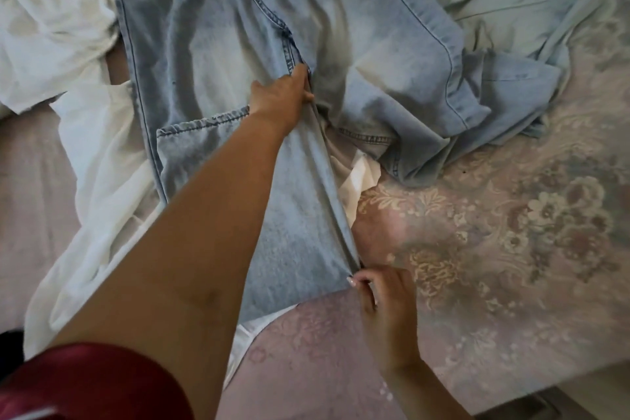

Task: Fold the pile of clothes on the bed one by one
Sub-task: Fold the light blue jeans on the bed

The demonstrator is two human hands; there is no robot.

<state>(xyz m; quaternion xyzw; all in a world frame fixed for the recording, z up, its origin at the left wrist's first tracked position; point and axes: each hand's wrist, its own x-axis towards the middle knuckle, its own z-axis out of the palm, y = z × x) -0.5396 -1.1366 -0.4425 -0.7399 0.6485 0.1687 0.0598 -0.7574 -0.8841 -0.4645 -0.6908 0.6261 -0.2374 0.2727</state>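
Observation:
A pair of light blue jeans lies spread across the bed, one leg running toward me, the other bunched to the right. My left hand reaches far out and grips the jeans at the crotch seam, fingers tucked under the fold. My right hand pinches the right corner of the near leg's hem. The inner seam is stretched taut between the two hands.
White garments lie under and left of the jeans. A pale mint cloth sits at the back right. The floral pink bedspread covers the right side; the bed's edge runs along the bottom right.

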